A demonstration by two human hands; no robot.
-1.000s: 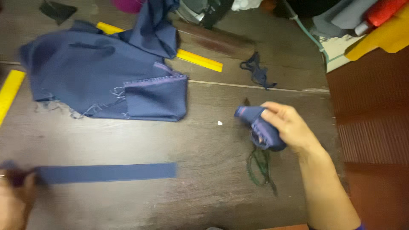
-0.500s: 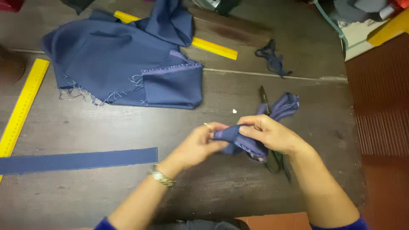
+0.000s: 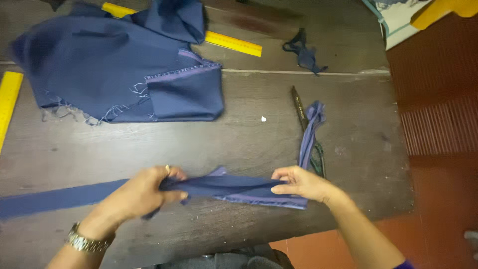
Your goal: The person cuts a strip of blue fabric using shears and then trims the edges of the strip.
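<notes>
Hands drawn apart since before: left hand (image 3: 144,192) and right hand (image 3: 301,183) each pinch the long navy fabric strip (image 3: 234,187), stretched taut above the dark wooden table (image 3: 249,144).

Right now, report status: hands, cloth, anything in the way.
Left hand and right hand both grip the blue fabric strip, stretched between them. Scissors beside right hand, not blocking. Folded blue cloth lies apart.

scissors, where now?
Head view, right of centre: the scissors lie on the dark table, partly under a blue fabric strip, just beyond the right hand.
</notes>
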